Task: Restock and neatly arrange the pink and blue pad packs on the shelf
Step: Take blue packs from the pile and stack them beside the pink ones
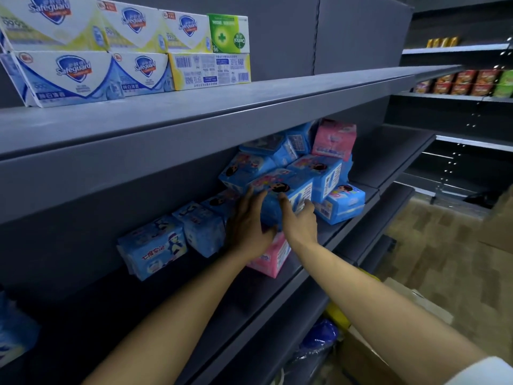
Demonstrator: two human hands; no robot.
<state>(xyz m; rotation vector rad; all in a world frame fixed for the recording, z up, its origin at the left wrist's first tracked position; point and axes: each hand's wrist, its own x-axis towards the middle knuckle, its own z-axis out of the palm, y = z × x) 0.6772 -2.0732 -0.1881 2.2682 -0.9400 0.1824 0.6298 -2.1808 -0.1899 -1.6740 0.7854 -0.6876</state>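
On the middle grey shelf (pixel 319 254) a loose heap of blue pad packs (pixel 319 168) rises at the right, with one pink pack (pixel 334 138) on top at the back. Both my hands reach in to a blue pack (pixel 280 190) at the front of the heap. My left hand (pixel 247 226) lies with straight fingers against its left side. My right hand (pixel 301 218) touches its front right with fingers spread. Under my hands lies another pink pack (pixel 270 258). Further left, three blue packs (pixel 155 245) stand in a row.
The shelf above carries Safeguard soap boxes (pixel 83 51) and a green Dettol box (pixel 229 33). Cardboard boxes (pixel 369 354) and blue and yellow goods lie on the floor at the lower right. Farther shelves at the right hold red packets (pixel 460 83).
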